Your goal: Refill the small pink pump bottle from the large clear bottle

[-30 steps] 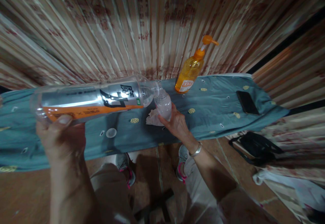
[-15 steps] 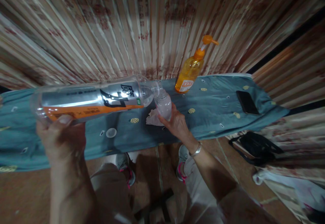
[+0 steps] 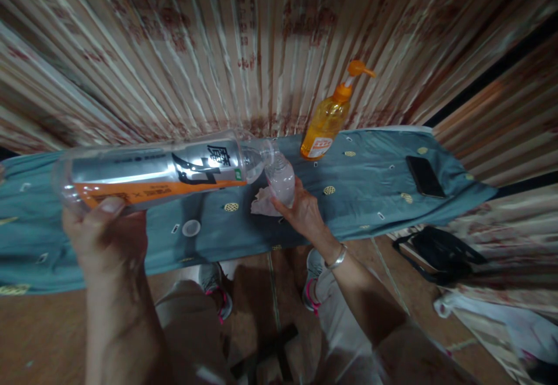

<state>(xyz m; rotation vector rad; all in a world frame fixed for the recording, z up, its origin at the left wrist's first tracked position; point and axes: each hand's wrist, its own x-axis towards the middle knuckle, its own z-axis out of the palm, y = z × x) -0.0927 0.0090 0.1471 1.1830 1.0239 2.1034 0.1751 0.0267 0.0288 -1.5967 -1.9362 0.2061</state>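
Observation:
My left hand [image 3: 107, 236] grips the base end of a large clear bottle [image 3: 152, 170] with a silver and orange label. The bottle lies almost level in the air, its neck pointing right. That neck meets the mouth of a small clear bottle or cup [image 3: 281, 180], which my right hand [image 3: 303, 209] holds from the right side. Behind the small container, a crumpled pale cloth or tissue [image 3: 263, 203] lies on the teal covered table [image 3: 370, 181]. A round white lid [image 3: 191, 228] rests near the table's front edge.
A pump bottle [image 3: 326, 123] of orange liquid stands at the table's back, by the pleated curtain [image 3: 270, 53]. A black phone [image 3: 425, 177] lies at the right end. On the floor to the right is a black bag [image 3: 440, 251].

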